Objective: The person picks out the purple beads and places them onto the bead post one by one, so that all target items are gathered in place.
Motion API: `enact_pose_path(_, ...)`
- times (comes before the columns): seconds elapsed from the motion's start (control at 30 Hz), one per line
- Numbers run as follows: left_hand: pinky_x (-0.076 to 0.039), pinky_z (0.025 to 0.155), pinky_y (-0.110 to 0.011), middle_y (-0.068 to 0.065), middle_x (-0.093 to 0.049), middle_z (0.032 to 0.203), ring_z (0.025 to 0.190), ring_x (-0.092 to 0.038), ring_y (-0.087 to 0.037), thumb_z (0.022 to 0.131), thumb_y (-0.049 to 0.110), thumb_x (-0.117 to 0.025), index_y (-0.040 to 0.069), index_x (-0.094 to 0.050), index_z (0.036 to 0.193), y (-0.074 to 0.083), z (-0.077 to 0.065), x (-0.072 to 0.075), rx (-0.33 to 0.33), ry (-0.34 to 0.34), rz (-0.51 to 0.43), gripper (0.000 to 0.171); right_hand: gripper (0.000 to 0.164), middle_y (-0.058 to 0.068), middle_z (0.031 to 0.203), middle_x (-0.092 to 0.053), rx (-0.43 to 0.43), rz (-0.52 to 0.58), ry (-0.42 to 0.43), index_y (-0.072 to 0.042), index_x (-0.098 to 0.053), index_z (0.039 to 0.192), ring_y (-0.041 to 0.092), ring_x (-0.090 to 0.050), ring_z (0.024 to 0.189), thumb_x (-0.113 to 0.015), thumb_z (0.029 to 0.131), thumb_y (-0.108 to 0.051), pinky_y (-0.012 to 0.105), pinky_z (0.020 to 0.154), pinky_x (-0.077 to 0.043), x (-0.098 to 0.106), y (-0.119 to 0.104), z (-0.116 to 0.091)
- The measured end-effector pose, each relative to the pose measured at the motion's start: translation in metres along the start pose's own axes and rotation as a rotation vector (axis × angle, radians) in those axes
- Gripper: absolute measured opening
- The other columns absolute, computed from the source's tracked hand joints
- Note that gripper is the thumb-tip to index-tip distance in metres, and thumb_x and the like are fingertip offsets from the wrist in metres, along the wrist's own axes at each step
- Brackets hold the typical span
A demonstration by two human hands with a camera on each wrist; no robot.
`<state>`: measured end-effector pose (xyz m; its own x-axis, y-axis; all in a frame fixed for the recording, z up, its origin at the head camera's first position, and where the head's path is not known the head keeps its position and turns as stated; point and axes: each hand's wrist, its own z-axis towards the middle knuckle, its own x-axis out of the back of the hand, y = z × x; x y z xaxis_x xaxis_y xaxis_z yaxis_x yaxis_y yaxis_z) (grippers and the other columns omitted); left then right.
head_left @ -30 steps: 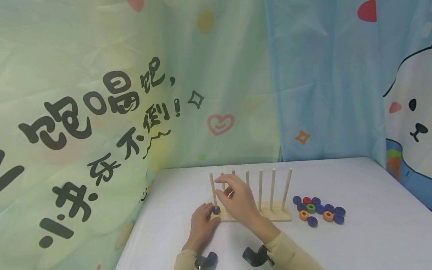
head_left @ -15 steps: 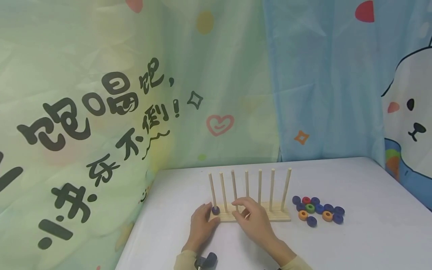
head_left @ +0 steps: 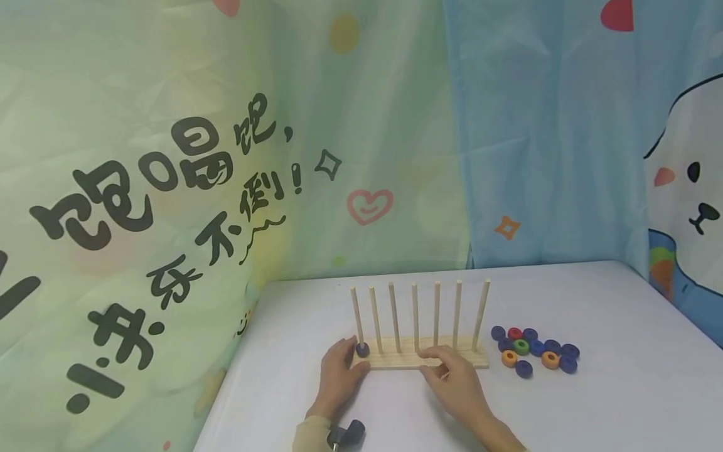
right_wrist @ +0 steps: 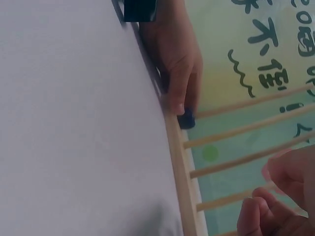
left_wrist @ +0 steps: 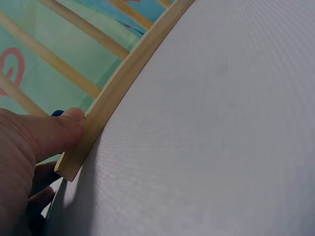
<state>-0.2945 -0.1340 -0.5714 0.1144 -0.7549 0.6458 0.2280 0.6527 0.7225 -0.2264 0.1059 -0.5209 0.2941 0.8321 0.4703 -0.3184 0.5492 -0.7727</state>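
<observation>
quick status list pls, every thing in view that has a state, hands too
Wooden rack: upright on the table
Leftmost peg: one blue bead at its foot
Other six pegs: no bead showing
Red bead: loose on the table
Green bead: loose
Orange beads: both loose
Remaining blue beads: loose, off the pegs
Left hand: gripping the rack's left end
Right hand: fingers bent, holding nothing visible
Backdrop: hanging behind the table

A white table (head_left: 632,320) carries a peg rack (head_left: 388,360) and beads (head_left: 537,348).
</observation>
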Motion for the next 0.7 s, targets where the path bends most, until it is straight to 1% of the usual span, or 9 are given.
enact_pose_path(0.23,-0.028,0.113,-0.056,-0.017,-0.057,0.135,0.132,-0.045,-0.038,0.082,0.028,-0.075,0.004,-0.057,0.133,0.001,-0.001,0.0,-0.005,0.009,0.007,0.059,0.027,0.001,0.105,-0.071,-0.095,-0.021,0.018,-0.015,-0.072,0.099,0.002,-0.057,0.066,-0.078,0.078,-0.001,0.02,0.06,-0.052,0.01,0.018,-0.012)
enact_pose_path(0.33,-0.027,0.114,-0.056,-0.016,-0.057,0.135,0.133,-0.045,-0.037,0.082,0.029,-0.075,0.005,-0.057,0.133,0.001,-0.004,0.0,0.011,-0.002,0.013,0.059,0.025,0.001,0.105,-0.071,-0.172,-0.038,0.011,-0.016,-0.072,0.101,0.003,-0.058,0.069,-0.077,0.079,-0.003,0.02,0.062,-0.052,0.013,0.025,-0.018)
enact_pose_path(0.43,-0.028,0.114,-0.057,-0.016,-0.058,0.135,0.133,-0.045,-0.037,0.083,0.029,-0.074,0.004,-0.057,0.132,0.0,-0.005,0.0,0.004,-0.006,0.03,0.058,0.023,0.001,0.104,-0.07,-0.237,-0.064,-0.014,-0.016,-0.071,0.103,0.005,-0.057,0.07,-0.075,0.082,-0.008,0.02,0.062,-0.049,0.017,0.031,-0.023)
enact_pose_path(0.47,-0.028,0.114,-0.056,-0.016,-0.058,0.135,0.133,-0.045,-0.037,0.083,0.029,-0.074,0.004,-0.057,0.132,0.0,-0.005,0.0,0.0,-0.004,0.029,0.058,0.023,0.0,0.104,-0.07,-0.249,-0.075,-0.016,-0.017,-0.071,0.104,0.005,-0.057,0.07,-0.075,0.082,-0.009,0.02,0.062,-0.049,0.019,0.034,-0.023)
enact_pose_path(0.5,-0.028,0.113,-0.057,-0.017,-0.058,0.134,0.132,-0.046,-0.038,0.083,0.028,-0.075,0.002,-0.057,0.131,0.0,-0.005,0.0,-0.018,0.005,0.029,0.058,0.023,0.0,0.103,-0.07,-0.254,-0.088,-0.016,-0.017,-0.071,0.104,0.006,-0.056,0.07,-0.074,0.083,-0.009,0.02,0.062,-0.048,0.02,0.037,-0.023)
enact_pose_path(0.6,-0.029,0.112,-0.058,-0.02,-0.059,0.132,0.13,-0.047,-0.04,0.082,0.025,-0.075,-0.001,-0.058,0.13,0.0,-0.003,0.001,-0.051,0.019,0.018,0.057,0.022,0.0,0.099,-0.07,-0.253,-0.105,0.002,-0.017,-0.071,0.104,0.008,-0.054,0.068,-0.074,0.084,-0.01,0.022,0.059,-0.047,0.025,0.045,-0.021)
enact_pose_path(0.7,-0.029,0.112,-0.058,-0.021,-0.059,0.131,0.13,-0.047,-0.041,0.082,0.025,-0.076,-0.001,-0.058,0.129,0.001,-0.002,0.002,-0.061,0.023,0.016,0.057,0.021,0.0,0.097,-0.069,-0.252,-0.109,0.015,-0.016,-0.071,0.104,0.009,-0.054,0.067,-0.073,0.084,-0.01,0.022,0.058,-0.046,0.029,0.052,-0.019)
